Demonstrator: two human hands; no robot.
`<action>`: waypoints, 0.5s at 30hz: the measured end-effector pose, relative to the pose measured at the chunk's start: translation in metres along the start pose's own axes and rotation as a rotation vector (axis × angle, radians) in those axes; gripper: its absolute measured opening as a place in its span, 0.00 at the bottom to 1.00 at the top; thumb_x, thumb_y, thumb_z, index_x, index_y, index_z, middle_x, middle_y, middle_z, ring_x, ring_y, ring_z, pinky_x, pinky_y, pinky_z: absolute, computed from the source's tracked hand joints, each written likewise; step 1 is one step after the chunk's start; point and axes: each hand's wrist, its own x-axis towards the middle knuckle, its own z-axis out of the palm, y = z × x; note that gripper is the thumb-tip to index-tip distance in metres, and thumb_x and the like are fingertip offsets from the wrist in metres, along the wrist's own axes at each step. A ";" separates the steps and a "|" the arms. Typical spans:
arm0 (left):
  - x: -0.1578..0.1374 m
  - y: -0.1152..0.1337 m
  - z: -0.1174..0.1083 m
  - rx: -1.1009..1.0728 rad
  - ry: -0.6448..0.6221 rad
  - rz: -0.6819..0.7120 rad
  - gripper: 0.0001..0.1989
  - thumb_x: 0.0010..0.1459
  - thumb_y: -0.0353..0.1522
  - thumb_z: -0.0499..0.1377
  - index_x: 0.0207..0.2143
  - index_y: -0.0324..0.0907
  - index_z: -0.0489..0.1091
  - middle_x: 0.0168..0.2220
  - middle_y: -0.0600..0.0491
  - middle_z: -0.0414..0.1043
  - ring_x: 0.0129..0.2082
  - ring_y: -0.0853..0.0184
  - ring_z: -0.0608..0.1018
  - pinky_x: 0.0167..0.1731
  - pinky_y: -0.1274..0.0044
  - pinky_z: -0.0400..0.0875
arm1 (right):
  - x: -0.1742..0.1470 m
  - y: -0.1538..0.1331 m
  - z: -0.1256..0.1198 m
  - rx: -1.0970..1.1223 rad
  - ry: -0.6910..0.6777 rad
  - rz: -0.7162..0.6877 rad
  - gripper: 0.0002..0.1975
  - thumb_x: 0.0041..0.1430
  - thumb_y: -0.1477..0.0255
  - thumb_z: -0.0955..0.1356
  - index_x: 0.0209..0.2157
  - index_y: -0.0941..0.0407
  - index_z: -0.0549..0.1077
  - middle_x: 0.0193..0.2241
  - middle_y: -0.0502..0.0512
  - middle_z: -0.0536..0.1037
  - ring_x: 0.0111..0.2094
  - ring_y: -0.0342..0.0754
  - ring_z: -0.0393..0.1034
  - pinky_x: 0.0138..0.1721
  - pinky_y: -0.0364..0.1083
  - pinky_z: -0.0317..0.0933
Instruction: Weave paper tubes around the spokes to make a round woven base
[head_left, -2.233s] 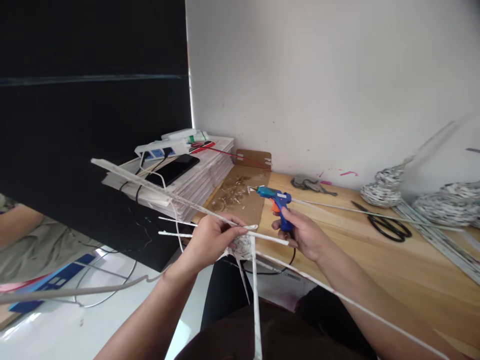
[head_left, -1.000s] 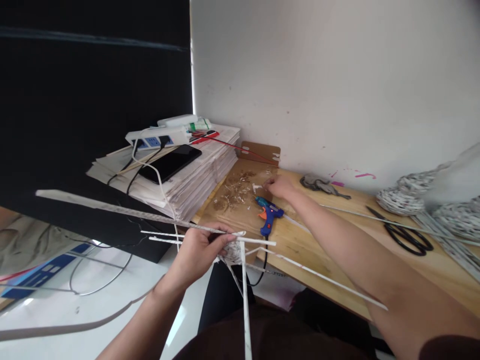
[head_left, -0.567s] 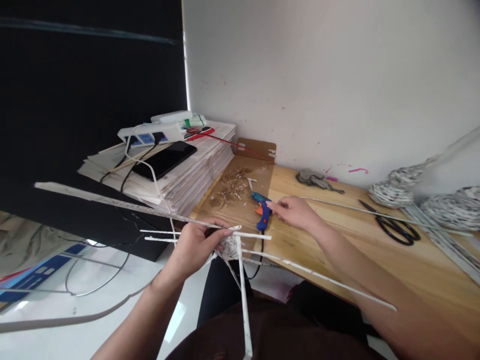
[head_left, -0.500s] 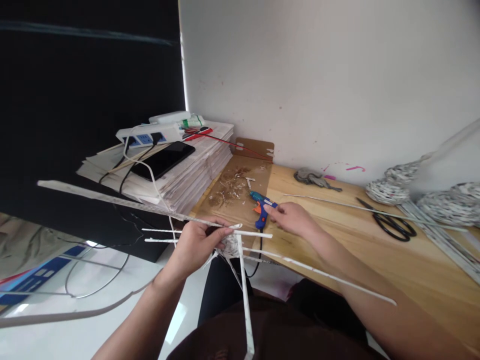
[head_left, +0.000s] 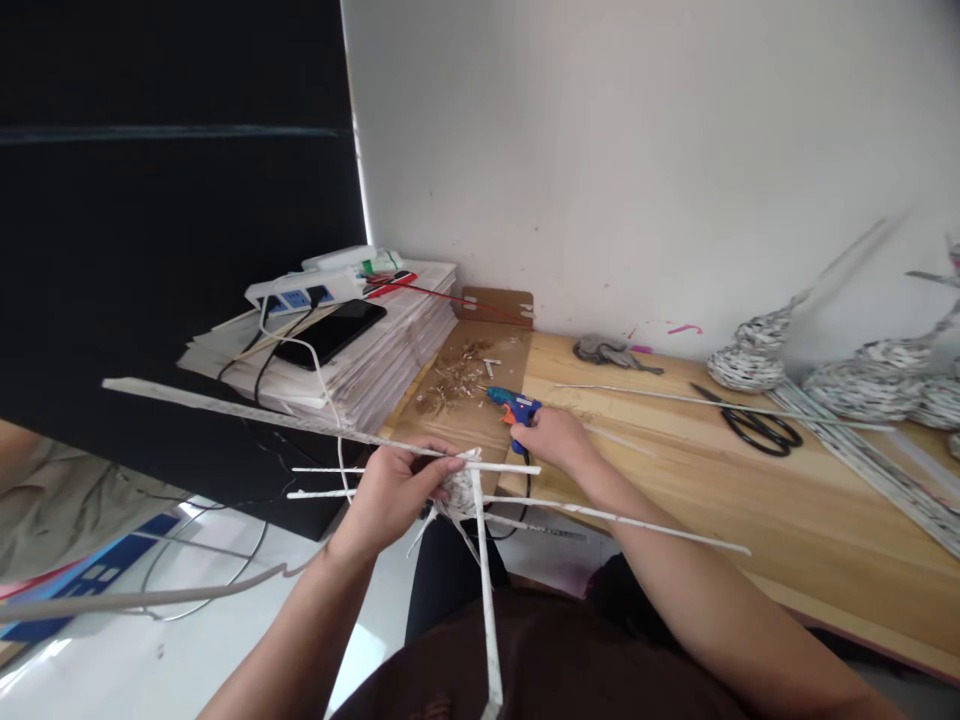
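In the head view my left hand [head_left: 401, 490] is closed on a small woven paper piece [head_left: 459, 494], thumb on top. Rolled paper strips stick out from it on several sides, one long strip [head_left: 247, 412] reaching far left and another [head_left: 489, 590] pointing down toward my body. My right hand [head_left: 553, 438] is wrapped round the handle of a blue glue gun [head_left: 517, 407] with an orange trigger. The gun's nozzle points left over a glue-stained cardboard sheet [head_left: 480, 425], away from the woven piece. Its cord hangs below the table edge.
A paper stack [head_left: 405, 335] at left carries a power strip [head_left: 304, 292] and a black phone [head_left: 334, 333]. Black scissors [head_left: 757, 430], a long paper strip [head_left: 637, 394], a grey cloth [head_left: 611, 352] and woven paper gourds [head_left: 746, 360] lie on the wooden table [head_left: 660, 500].
My right hand now wraps round the glue gun's handle, where before its fingers were only reaching onto it. The gun has turned slightly. My left hand keeps its hold; the camera view has shifted.
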 end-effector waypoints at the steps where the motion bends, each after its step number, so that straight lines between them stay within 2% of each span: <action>1: -0.001 0.001 0.000 0.001 0.006 0.004 0.14 0.51 0.41 0.66 0.33 0.39 0.77 0.27 0.53 0.76 0.23 0.71 0.75 0.24 0.81 0.75 | -0.001 0.002 -0.002 0.062 -0.025 0.022 0.14 0.54 0.60 0.65 0.27 0.56 0.76 0.29 0.61 0.81 0.32 0.54 0.75 0.31 0.46 0.62; 3: -0.001 0.002 0.001 -0.003 0.016 0.011 0.14 0.51 0.41 0.66 0.33 0.39 0.78 0.27 0.53 0.76 0.23 0.71 0.75 0.24 0.81 0.75 | -0.004 0.005 -0.005 0.296 -0.130 0.102 0.11 0.53 0.63 0.65 0.25 0.56 0.73 0.23 0.58 0.78 0.27 0.51 0.73 0.27 0.45 0.62; 7: -0.003 0.005 0.002 -0.038 0.031 0.038 0.14 0.51 0.41 0.66 0.34 0.39 0.78 0.28 0.52 0.78 0.24 0.70 0.76 0.25 0.80 0.76 | -0.016 0.019 -0.008 1.133 -0.439 0.234 0.06 0.53 0.69 0.64 0.33 0.56 0.70 0.22 0.51 0.75 0.22 0.44 0.69 0.22 0.40 0.61; 9: -0.003 0.008 0.003 -0.066 0.035 0.051 0.14 0.50 0.40 0.67 0.34 0.38 0.78 0.28 0.51 0.78 0.24 0.70 0.77 0.25 0.79 0.77 | -0.025 0.027 -0.010 1.411 -0.561 0.253 0.05 0.54 0.70 0.64 0.31 0.57 0.69 0.22 0.51 0.73 0.21 0.41 0.66 0.20 0.39 0.60; 12: -0.003 0.014 0.004 -0.110 0.044 0.059 0.14 0.49 0.40 0.68 0.33 0.38 0.78 0.28 0.51 0.78 0.23 0.71 0.76 0.25 0.80 0.76 | -0.040 0.033 -0.017 1.543 -0.600 0.259 0.05 0.55 0.69 0.65 0.30 0.57 0.67 0.22 0.49 0.70 0.19 0.39 0.61 0.16 0.37 0.53; 15: -0.002 0.020 0.007 -0.141 0.052 0.059 0.14 0.48 0.38 0.68 0.32 0.37 0.78 0.28 0.51 0.78 0.22 0.72 0.75 0.24 0.80 0.76 | -0.059 0.031 -0.032 1.513 -0.454 0.123 0.10 0.58 0.63 0.67 0.39 0.53 0.67 0.23 0.46 0.67 0.18 0.39 0.58 0.14 0.37 0.43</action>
